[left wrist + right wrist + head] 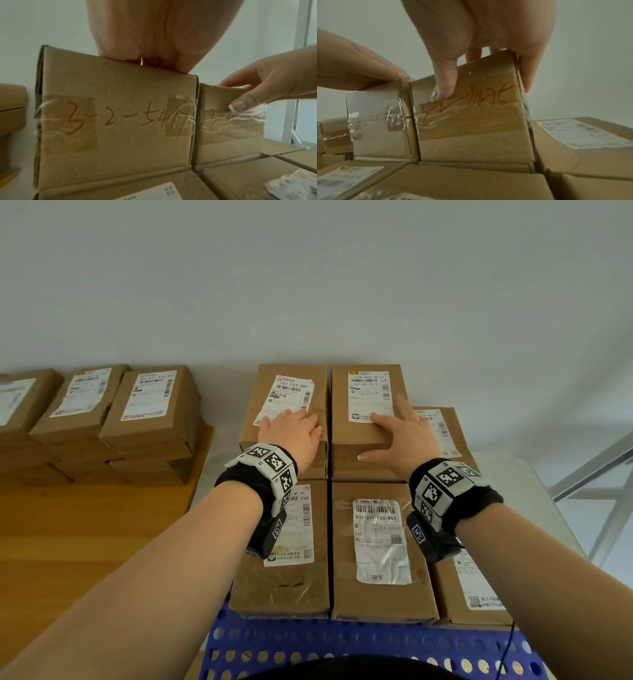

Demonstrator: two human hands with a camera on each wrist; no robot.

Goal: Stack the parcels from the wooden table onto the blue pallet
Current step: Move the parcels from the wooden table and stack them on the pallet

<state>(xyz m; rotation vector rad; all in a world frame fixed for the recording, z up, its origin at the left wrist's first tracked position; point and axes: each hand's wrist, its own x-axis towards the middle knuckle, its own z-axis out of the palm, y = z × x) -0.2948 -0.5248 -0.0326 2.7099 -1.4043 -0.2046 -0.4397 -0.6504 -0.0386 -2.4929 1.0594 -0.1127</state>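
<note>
Pallet (342, 645) rim nearest, parcels atop. Left hand (291, 433) lies flat, released, on upper left box (284, 392); right hand (400, 436) grasps right box (366, 405), likely squaring them together.
</note>
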